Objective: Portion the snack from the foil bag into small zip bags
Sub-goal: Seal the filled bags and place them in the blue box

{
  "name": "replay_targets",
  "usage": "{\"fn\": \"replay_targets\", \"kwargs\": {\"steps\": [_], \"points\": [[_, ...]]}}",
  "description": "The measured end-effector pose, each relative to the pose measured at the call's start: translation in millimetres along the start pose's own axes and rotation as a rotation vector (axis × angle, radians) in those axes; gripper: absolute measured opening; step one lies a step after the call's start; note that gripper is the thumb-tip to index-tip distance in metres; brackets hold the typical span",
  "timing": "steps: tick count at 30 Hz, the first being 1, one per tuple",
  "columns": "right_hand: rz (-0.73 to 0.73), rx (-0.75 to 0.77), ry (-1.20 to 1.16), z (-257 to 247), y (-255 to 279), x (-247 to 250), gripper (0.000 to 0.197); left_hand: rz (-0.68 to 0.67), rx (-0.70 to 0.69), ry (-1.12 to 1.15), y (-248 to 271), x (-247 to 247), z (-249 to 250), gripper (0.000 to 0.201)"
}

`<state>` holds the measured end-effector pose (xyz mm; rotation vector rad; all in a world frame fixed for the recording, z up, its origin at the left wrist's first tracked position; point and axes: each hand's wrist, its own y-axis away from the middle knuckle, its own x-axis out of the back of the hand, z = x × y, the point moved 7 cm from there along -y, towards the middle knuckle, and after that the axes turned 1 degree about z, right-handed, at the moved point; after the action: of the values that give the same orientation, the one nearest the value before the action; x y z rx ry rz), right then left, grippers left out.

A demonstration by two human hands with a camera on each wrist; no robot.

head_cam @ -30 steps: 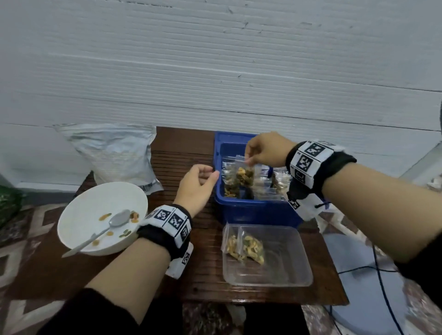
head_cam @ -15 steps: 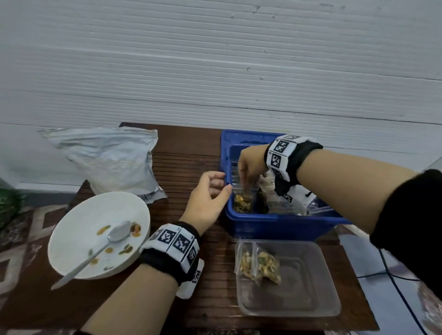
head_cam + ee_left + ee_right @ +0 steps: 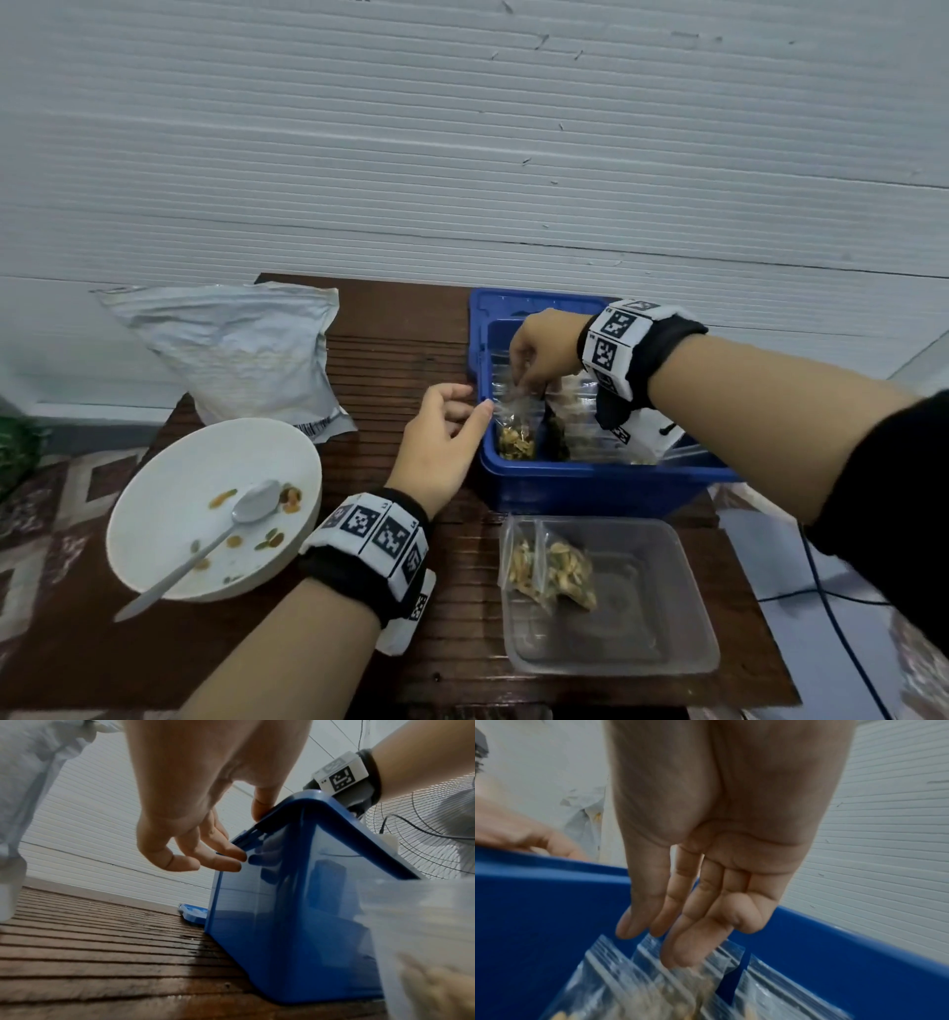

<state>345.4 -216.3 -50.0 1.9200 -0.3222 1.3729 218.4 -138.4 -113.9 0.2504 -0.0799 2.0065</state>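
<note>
A filled small zip bag (image 3: 516,429) stands upright at the near left corner of the blue bin (image 3: 590,480), among other clear bags. The right hand (image 3: 544,347) reaches down into the bin, its fingers (image 3: 680,923) straight and released, the tips touching the bag tops. The left hand (image 3: 441,452) hovers at the bin's left rim, loosely curled, its grip holding nothing. In front of the bin a clear tray (image 3: 667,642) holds two more filled bags (image 3: 552,568). Farther left on the table (image 3: 400,360) sit a white bowl (image 3: 169,493) with a spoon (image 3: 205,545) and the foil bag (image 3: 231,349).
</note>
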Motion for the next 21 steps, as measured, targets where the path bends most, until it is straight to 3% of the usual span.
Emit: {"fn": "replay_targets", "kwargs": {"steps": [4, 9, 17, 21], "points": [[0.090, 0.031, -0.104, -2, 24, 9, 0.017, 0.035, 0.053, -0.070, 17, -1, -6, 0.026], [0.138, 0.053, -0.248, -8, 62, 6, 0.019, 0.053, 0.099, -0.108, 44, 1, -11, 0.038], [0.176, 0.095, -0.412, -30, 119, -29, 0.016, -0.201, 0.254, -0.525, 82, -13, -36, 0.033], [0.157, 0.085, -0.427, -35, 130, -55, 0.011, -0.165, 0.192, -0.543, 93, -16, -27, 0.014]]}}
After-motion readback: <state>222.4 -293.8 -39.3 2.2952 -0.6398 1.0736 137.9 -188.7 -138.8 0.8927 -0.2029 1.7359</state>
